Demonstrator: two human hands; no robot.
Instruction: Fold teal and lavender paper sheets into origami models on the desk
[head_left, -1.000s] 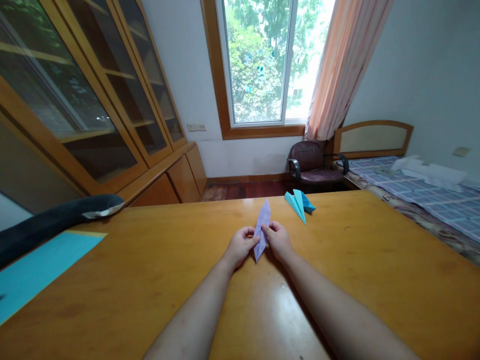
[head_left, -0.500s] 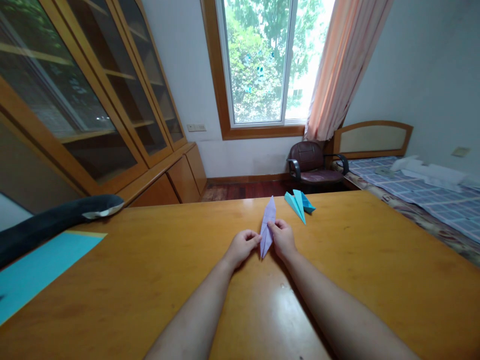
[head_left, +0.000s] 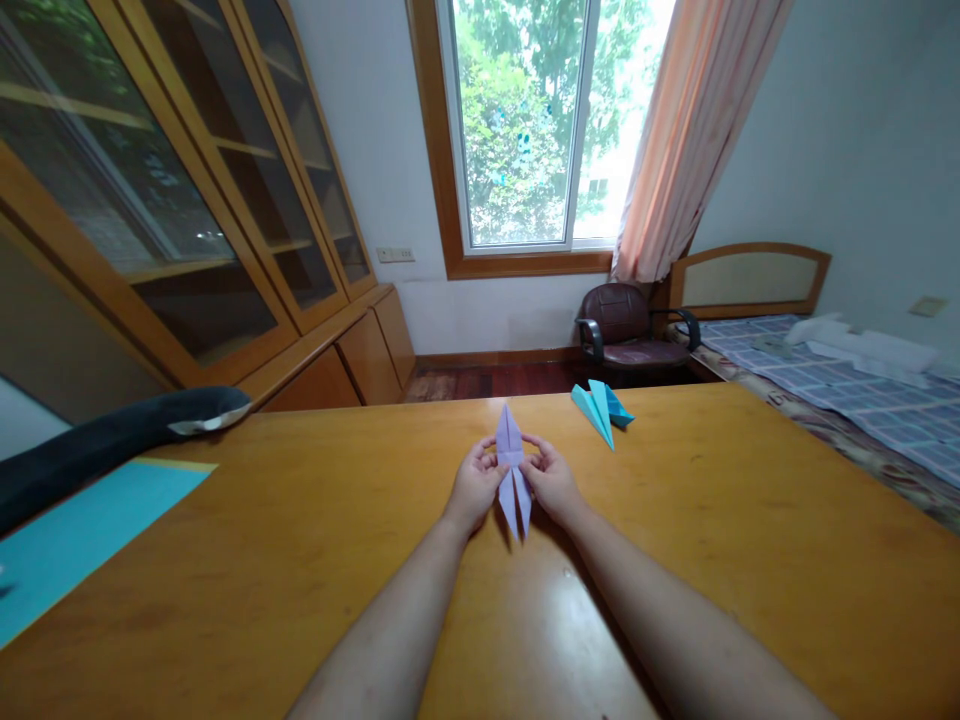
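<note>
A folded piece of purple origami paper (head_left: 511, 452) is held between both hands over the wooden table (head_left: 315, 540). Its upper end comes to one point, and its lower end splits into two narrow points with a gap between. My left hand (head_left: 474, 487) pinches its left edge, thumb on the front face. On the opposite edge my right hand (head_left: 553, 483) grips it the same way, fingers partly hidden behind the paper. Beyond my right hand lie a light-blue folded paper plane (head_left: 598, 408) and a darker blue folded paper piece (head_left: 619, 410).
Blue sheets of paper (head_left: 97, 540) lie at the table's left, beside a dark stuffed toy (head_left: 127, 425). A glass-door cabinet (head_left: 225, 200) stands at the left. Past the far edge are a brown armchair (head_left: 619, 315) and a bed (head_left: 862, 375).
The purple paper has been turned and shifted slightly left; its two-pointed lower end now faces me. Both hands have changed their grip and now hold it by opposite edges.
</note>
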